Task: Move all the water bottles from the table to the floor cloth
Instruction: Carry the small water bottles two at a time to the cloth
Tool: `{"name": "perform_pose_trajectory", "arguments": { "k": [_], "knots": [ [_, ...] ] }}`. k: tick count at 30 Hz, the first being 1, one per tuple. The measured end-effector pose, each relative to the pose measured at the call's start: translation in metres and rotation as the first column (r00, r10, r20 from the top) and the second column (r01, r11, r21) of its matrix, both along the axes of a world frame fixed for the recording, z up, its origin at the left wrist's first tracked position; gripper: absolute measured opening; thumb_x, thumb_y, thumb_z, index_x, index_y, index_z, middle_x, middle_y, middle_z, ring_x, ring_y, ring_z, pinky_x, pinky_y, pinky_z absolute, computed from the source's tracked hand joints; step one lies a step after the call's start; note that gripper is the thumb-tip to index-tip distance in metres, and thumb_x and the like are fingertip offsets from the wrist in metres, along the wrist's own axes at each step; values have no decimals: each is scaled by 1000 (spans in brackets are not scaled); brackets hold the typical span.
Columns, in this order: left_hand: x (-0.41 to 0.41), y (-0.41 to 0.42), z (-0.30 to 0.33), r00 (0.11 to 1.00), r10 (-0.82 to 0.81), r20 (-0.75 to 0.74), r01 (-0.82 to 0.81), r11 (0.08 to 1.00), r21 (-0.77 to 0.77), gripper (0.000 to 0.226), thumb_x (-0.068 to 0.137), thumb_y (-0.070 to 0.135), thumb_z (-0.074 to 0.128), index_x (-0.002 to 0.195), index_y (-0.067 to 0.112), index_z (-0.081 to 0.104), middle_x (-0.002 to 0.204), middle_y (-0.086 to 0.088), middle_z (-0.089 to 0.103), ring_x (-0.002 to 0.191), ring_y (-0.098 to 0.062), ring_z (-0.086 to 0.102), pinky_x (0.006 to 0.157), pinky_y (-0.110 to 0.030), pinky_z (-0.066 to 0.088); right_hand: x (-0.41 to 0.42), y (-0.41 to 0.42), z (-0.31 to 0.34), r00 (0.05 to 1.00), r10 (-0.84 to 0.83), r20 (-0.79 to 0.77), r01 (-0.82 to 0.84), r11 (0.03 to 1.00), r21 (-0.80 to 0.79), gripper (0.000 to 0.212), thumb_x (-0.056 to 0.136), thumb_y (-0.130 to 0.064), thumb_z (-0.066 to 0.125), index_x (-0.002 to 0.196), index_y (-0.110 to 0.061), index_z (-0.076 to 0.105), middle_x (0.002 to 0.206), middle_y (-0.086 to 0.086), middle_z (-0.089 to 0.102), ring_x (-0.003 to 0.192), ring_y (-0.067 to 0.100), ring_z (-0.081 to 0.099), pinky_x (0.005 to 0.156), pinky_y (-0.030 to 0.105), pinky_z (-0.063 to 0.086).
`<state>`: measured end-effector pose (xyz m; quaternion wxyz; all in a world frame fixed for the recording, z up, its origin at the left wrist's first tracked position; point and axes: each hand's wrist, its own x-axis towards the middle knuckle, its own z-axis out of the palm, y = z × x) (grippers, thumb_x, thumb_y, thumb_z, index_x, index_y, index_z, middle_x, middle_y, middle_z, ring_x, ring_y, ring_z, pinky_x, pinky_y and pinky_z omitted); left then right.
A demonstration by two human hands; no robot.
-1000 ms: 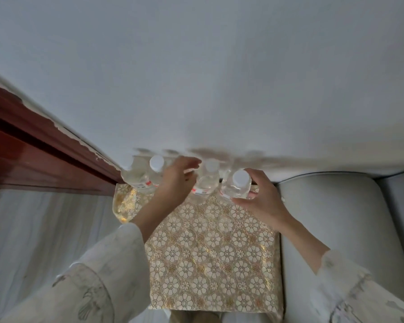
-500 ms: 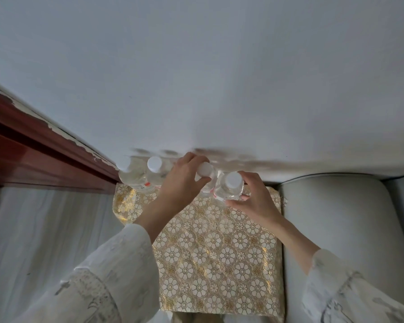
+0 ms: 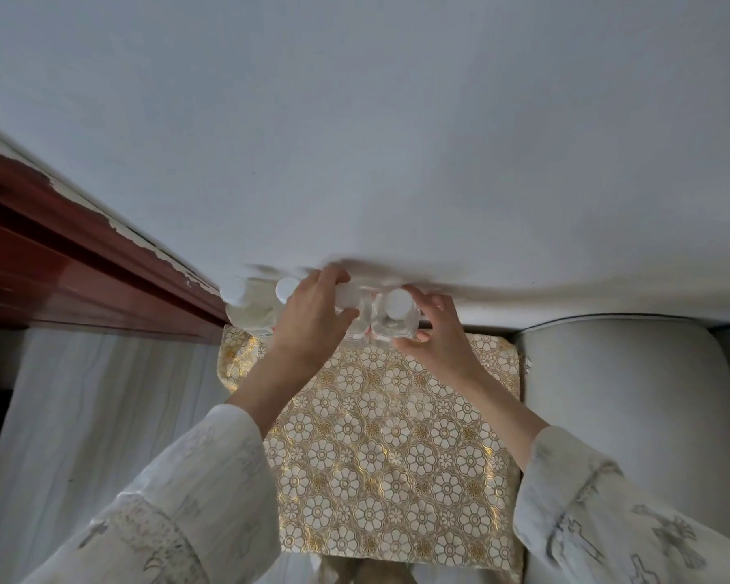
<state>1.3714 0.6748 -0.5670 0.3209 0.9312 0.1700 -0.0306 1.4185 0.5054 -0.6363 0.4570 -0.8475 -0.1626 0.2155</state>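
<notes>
Fingers (image 3: 334, 280) of both outstretched hands curl around neighbouring upright bottles (image 3: 397, 318).

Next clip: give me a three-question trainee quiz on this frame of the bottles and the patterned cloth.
1. True or false: both hands touch bottles.
2. How many white bottle caps are visible?
3. What lies right of the patterned cloth: A) wooden frame, B) pale cushion?

Key:
1. True: left hand is on the third bottle; right hand is on the rightmost bottle.
2. Four, including the leftmost bottle and second bottle.
3. B, pale cushion, beside the patterned cloth.
</notes>
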Motion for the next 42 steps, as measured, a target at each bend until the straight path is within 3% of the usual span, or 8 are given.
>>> {"name": "perform_pose_trajectory", "arguments": {
  "k": [2, 5, 15, 20, 25, 30, 36, 42],
  "knots": [
    [-2, -2, 0, 1000, 4, 22, -4, 1000, -21, 40, 81, 9, 64, 117, 6, 48, 118, -14, 57, 101, -31, 59, 85, -46, 50, -3, 0, 0, 999, -40, 21, 40, 999, -11, 72, 72, -18, 73, 135, -23, 36, 130, 6, 40, 114, 12, 44, 80, -5, 35],
    [-7, -7, -1, 999, 3, 54, 0, 998, -55, 43, 82, 4, 60, 122, 5, 45, 124, -17, 52, 105, -33, 57, 89, -48, 49, -5, 1, 2, 980, -144, -134, 153, 986, 63, 72, 68, -19, 77, 128, -13, 37, 128, 5, 49, 114, 17, 51, 73, 4, 42],
    [-58, -16, 29, 1000, 21, -22, -23, 994, -111, 49, 87, 12, 55, 132, 10, 36, 136, -13, 44, 111, -27, 53, 94, -46, 47, -30, -15, 54, 920, -98, -380, 75, 994, -74, 70, 79, -33, 66, 136, -14, 31, 142, 3, 40, 121, 17, 46, 100, 37, 38],
    [-113, -12, 87, 995, 53, -81, -74, 956, -284, 38, 89, 18, 54, 126, 15, 47, 123, -2, 58, 108, -14, 55, 95, -27, 44, -72, -8, 120, 932, 108, -346, -161, 979, -127, 41, 88, -35, 53, 124, -14, 48, 126, 2, 56, 107, 14, 53, 99, 39, 43],
    [-184, 5, 146, 966, 259, 20, -237, 910, -341, 30, 90, 19, 53, 119, 17, 54, 107, 7, 61, 96, -5, 57, 79, -9, 43, -128, 34, 203, 925, 250, -285, -249, 968, 40, 23, 90, -24, 50, 108, -11, 58, 102, 8, 65, 94, 23, 62, 89, 36, 51],
    [-298, 18, 178, 791, 595, 141, -503, 765, -402, 19, 88, 13, 55, 107, 13, 61, 92, 7, 65, 84, -2, 61, 72, 0, 43, -204, 82, 262, 874, 427, -233, -411, 904, 116, 29, 90, -34, 48, 111, -17, 57, 102, -4, 66, 94, 9, 63, 85, 26, 50],
    [-478, 28, 202, 521, 839, 161, -710, 530, -464, 16, 89, 12, 54, 104, 13, 61, 97, -6, 69, 88, -24, 65, 82, -37, 51, -349, 146, 309, 734, 647, -209, -624, 763, 170, 17, 90, -20, 52, 102, -10, 61, 91, 5, 69, 77, 7, 65, 75, 17, 50],
    [-698, -4, 221, 220, 963, 156, -848, 268, -457, 12, 89, 15, 55, 98, 19, 61, 95, -7, 70, 89, -23, 66, 81, -37, 52, -557, 179, 324, 488, 849, -202, -822, 525, 221, 12, 90, -8, 51, 97, -5, 60, 87, 12, 65, 70, 15, 61, 66, 24, 46]
  ]
}}
